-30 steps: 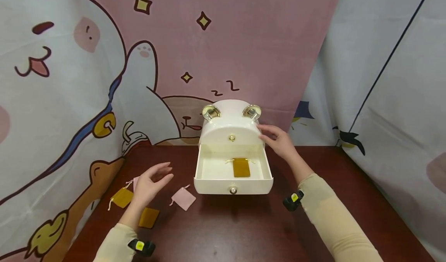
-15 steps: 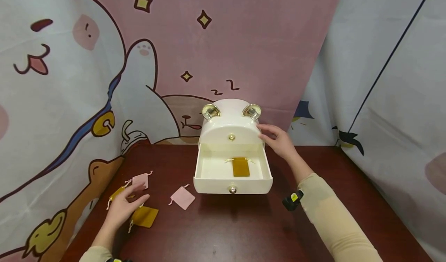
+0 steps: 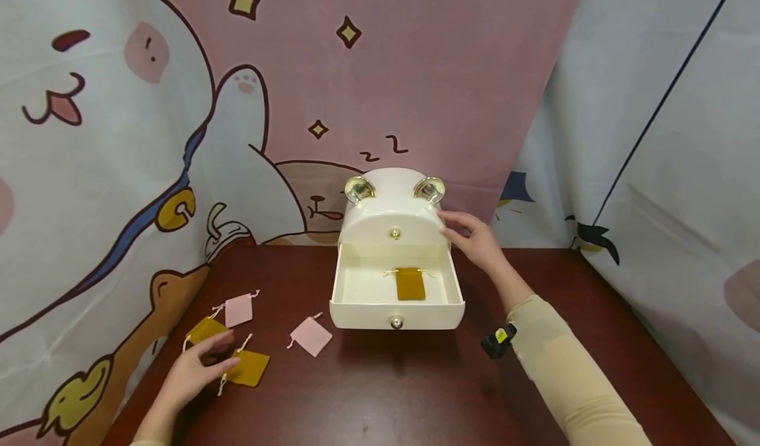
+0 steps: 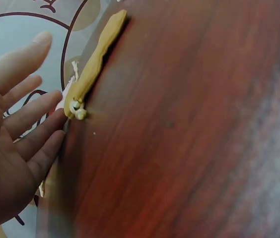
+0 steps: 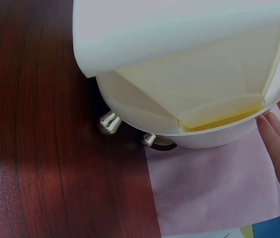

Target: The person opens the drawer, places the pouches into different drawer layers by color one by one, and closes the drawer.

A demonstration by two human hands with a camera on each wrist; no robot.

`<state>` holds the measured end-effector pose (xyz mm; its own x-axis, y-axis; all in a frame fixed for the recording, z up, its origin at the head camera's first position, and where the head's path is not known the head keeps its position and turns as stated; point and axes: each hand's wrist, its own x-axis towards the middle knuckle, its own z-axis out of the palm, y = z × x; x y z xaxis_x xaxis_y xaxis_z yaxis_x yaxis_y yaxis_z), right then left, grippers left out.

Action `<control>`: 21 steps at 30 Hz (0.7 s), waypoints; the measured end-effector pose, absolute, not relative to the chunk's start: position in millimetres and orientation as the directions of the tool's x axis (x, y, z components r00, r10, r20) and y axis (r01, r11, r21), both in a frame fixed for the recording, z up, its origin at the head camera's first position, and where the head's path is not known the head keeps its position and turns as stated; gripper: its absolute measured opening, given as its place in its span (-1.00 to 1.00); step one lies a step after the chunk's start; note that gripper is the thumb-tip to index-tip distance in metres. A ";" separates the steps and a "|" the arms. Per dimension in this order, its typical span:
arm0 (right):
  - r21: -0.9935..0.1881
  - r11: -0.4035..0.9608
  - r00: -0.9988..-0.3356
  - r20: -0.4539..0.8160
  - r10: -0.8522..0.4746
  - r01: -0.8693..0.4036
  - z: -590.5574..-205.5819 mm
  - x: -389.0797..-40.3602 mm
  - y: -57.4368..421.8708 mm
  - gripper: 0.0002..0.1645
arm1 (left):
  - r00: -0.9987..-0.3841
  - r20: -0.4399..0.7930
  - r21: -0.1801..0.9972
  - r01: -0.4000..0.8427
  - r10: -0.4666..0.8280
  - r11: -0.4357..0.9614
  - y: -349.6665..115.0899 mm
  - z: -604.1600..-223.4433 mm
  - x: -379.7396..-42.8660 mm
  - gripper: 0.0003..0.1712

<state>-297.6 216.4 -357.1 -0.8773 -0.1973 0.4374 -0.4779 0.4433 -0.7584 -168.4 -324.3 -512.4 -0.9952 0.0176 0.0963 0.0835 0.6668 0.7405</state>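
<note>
My left hand [image 3: 189, 375] hovers low over the left side of the table, fingers extended and nothing held. Just beyond its fingertips lies a mustard drawstring pouch [image 3: 248, 368]; another mustard pouch [image 3: 204, 330] is behind the hand, partly covered. In the left wrist view the fingers come near a mustard pouch [image 4: 100, 54]; contact cannot be made out. On the right, my right hand [image 3: 482, 243] rests its fingertips against the upper side of a white storage box [image 3: 380, 218]. The box's lower drawer [image 3: 396, 315] is pulled out and contains a mustard pouch [image 3: 411, 284].
Two pink drawstring pouches lie on the table: one [image 3: 239, 310] at the left, one [image 3: 311, 336] left of the drawer. Two gold ear-shaped pieces [image 3: 429, 190] top the box. A printed cloth backdrop [image 3: 445, 90] rises behind the dark wooden table [image 3: 427, 393].
My left hand has moved left and toward me, down to the mustard pouches, uncovering the pink pouch behind. The right hand has stayed at the box's side.
</note>
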 end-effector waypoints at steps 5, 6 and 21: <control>-0.763 0.448 -0.884 0.423 -0.198 -0.466 -356.2 -297.0 215.3 -0.54 | -1.000 0.022 0.732 0.023 0.010 0.681 -327.1 -517.2 -166.8 -0.28; -0.763 0.447 -0.884 0.423 -0.200 -0.466 -356.2 -297.1 215.2 -0.54 | -1.000 0.015 0.731 0.015 0.006 0.682 -327.4 -518.0 -166.6 -0.28; -0.765 0.438 -0.881 0.430 -0.198 -0.472 -357.9 -297.4 216.5 -0.54 | -0.997 0.080 0.751 0.068 0.013 0.657 -323.7 -529.1 -169.8 -0.50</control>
